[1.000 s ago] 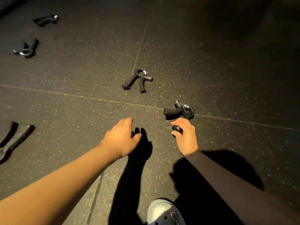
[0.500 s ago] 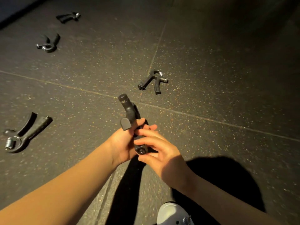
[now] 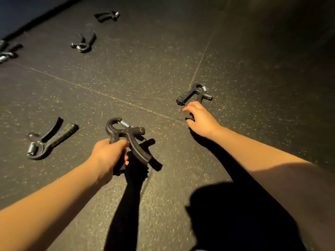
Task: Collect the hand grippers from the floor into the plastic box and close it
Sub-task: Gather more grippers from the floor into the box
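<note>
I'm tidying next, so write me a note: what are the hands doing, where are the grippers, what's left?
Left hand grips one hand gripper, off the floor.
Right hand open, fingers beside the second gripper on the floor, not holding it.
Also on the floor: near-left gripper, far gripper, farthest gripper, edge gripper at far left.
Plastic box: not in view.
Done: one picked up. Left: gather the rest, box them, close it.

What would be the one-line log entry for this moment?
left hand: holds gripper | right hand: open, by second gripper on floor | more grippers on floor | box: not in view
</note>
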